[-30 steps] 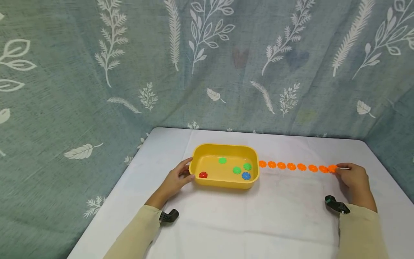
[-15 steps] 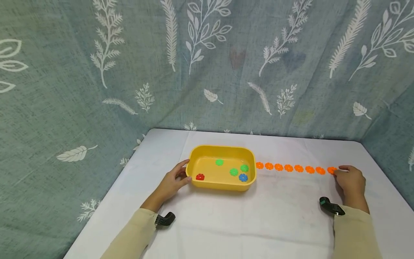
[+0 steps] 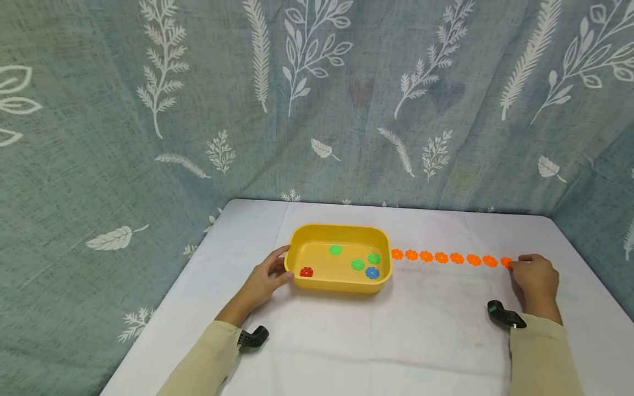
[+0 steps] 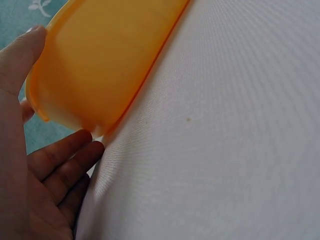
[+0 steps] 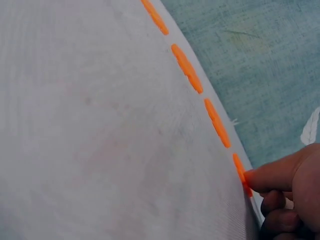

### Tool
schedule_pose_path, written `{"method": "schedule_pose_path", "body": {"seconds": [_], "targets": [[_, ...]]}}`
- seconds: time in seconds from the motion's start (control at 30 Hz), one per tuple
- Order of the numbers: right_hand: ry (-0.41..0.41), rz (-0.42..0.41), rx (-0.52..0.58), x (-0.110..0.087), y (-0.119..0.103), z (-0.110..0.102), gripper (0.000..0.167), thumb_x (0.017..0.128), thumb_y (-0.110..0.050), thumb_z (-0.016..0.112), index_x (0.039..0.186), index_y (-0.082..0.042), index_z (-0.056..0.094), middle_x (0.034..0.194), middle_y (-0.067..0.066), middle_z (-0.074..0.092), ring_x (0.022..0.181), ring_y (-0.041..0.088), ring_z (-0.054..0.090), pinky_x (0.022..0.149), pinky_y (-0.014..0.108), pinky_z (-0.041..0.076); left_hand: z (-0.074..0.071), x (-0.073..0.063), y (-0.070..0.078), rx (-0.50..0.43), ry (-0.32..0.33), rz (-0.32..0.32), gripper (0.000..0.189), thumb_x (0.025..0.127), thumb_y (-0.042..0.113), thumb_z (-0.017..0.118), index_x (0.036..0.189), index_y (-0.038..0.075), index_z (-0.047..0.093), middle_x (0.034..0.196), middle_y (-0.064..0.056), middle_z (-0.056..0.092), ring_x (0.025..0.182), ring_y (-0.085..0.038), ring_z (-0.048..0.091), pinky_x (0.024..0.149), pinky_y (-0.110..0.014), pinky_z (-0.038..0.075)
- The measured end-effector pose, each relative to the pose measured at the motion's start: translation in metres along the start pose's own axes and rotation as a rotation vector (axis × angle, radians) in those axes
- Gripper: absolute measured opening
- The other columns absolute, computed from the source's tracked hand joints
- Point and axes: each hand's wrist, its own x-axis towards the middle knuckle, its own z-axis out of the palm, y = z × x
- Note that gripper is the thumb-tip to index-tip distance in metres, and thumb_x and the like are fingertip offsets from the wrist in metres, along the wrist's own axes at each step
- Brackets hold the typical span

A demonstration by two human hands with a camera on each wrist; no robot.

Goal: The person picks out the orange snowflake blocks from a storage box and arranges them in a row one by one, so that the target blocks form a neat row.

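My left hand [image 3: 262, 280] holds the left end of a yellow plastic bin [image 3: 342, 286], thumb on the rim [image 4: 37, 50] and fingertips against the end wall. Inside the bin lie three green flower-shaped discs [image 3: 358, 264], one red disc [image 3: 306, 271] and one blue disc [image 3: 372, 273]. To its right, several orange flower-shaped discs [image 3: 441, 257] lie flat in a row. At the row's right end my right hand [image 3: 535, 281] pinches the last orange disc [image 3: 506, 262], partly covered by the fingertips. In the right wrist view the other fingers are curled.
A white cloth covers the table [image 3: 396, 341]. Green leaf-patterned fabric [image 3: 317, 110] hangs behind it and at the sides. Each sleeve carries a black wrist camera, on the left [image 3: 253, 336] and on the right [image 3: 505, 314].
The last orange disc overlapped its neighbour one second ago; it now lies apart from it, farther right. My right fingers stay on it. The left hand keeps its hold on the bin.
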Motion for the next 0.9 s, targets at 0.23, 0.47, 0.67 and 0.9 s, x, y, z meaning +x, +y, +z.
{"method": "schedule_pose_path", "body": {"seconds": [0.23,0.47,0.67,0.9], "targets": [[0.025,-0.057,-0.052,0.004,-0.002,0.004,0.039,0.096,-0.019,0.053,0.120,0.011,0.057,0.120,0.033,0.053,0.108,0.050,0.044,0.083,0.055,0.041,0.001,0.005,-0.002,-0.005,0.003,0.004,0.070,0.088,0.038,0.073,0.148,0.037,0.037,0.127,-0.003,0.061,0.113,-0.022,0.056,0.105,-0.055,0.036],[0.034,-0.130,-0.076,0.004,-0.001,0.010,0.038,0.097,-0.021,0.051,0.118,0.010,0.058,0.117,0.032,0.056,0.105,0.049,0.048,0.083,0.055,0.042,0.005,0.005,-0.005,-0.003,0.015,-0.019,0.071,0.087,0.038,0.074,0.148,0.038,0.038,0.125,-0.002,0.062,0.112,-0.021,0.056,0.104,-0.054,0.038],[0.081,-0.097,-0.004,0.003,0.007,0.015,0.037,0.096,-0.019,0.050,0.117,0.010,0.060,0.116,0.031,0.057,0.105,0.048,0.048,0.084,0.055,0.041,0.005,0.003,-0.010,-0.010,0.008,-0.015,0.070,0.087,0.038,0.073,0.147,0.040,0.038,0.126,-0.001,0.061,0.113,-0.020,0.056,0.104,-0.054,0.038],[0.067,-0.061,0.074,0.002,0.005,0.018,0.042,0.098,-0.023,0.048,0.125,0.009,0.057,0.122,0.030,0.056,0.110,0.045,0.047,0.086,0.054,0.044,-0.001,0.001,-0.011,-0.002,0.006,0.015,0.071,0.087,0.037,0.073,0.148,0.039,0.037,0.127,-0.002,0.061,0.112,-0.020,0.057,0.104,-0.054,0.038]]}}
